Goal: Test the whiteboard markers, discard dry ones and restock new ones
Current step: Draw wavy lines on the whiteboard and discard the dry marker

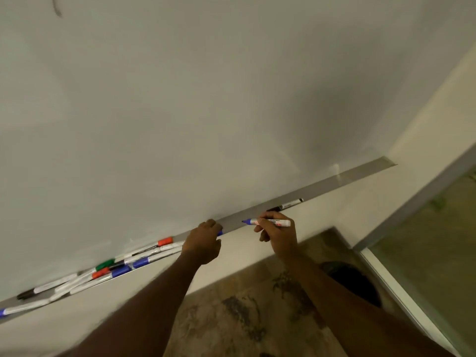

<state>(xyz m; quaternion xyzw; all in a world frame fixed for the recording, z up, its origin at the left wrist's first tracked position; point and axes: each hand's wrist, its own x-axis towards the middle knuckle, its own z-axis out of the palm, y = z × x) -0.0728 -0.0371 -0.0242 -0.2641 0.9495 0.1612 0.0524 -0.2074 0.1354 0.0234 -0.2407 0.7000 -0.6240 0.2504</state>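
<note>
So the blue marker (273, 222) is uncapped and up in the right hand (277, 235), fingers (268, 216) pinched round the middle of the barrel, tip aimed left just over the tray (334, 180) under the whiteboard (206, 112). Should weigh next to nothing, stiff slick plastic, so I'd say a mid-barrel pen grip is the way to go. Left hand (203, 240) sits curled at the tray with a blue bit (220, 233) poking out, can't tell if it's gripping it. Other markers (116, 266) are heaped further left, one black marker (288, 204) to the right.
</note>
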